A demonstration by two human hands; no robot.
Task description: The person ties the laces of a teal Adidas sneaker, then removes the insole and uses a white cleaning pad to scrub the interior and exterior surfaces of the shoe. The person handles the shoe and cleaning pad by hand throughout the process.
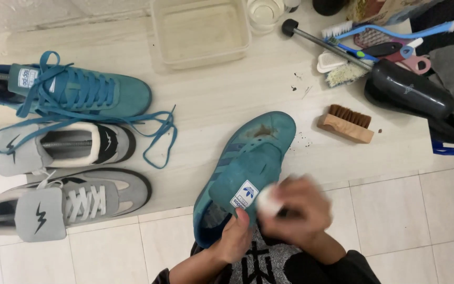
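A: Left side?
B: Laced teal suede sneaker and two grey sneakers lie parked on the floor.
A: Centre?
B: Left hand grips the unlaced teal suede sneaker, steadying it; right hand, blurred, pinches a white pad against the tongue.
A: Right?
B: Wooden brush, idle.

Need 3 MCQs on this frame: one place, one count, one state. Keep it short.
1. Where is the wooden brush?
A. right of the held teal shoe
B. inside the tub
C. on the grey shoes

2. How many shoes are in view?
A. two
B. four
C. six

3. What state is the held teal shoe in?
A. laced
B. unlaced, stained at the toe
C. soaking in the tub

Answers:
1 A: the brush lies on the floor to that shoe's right.
2 B: two teal, two grey.
3 B: its eyelets are bare, and a brown mark sits on the toe; the left hand grips it, and the right hand holds a white wad.
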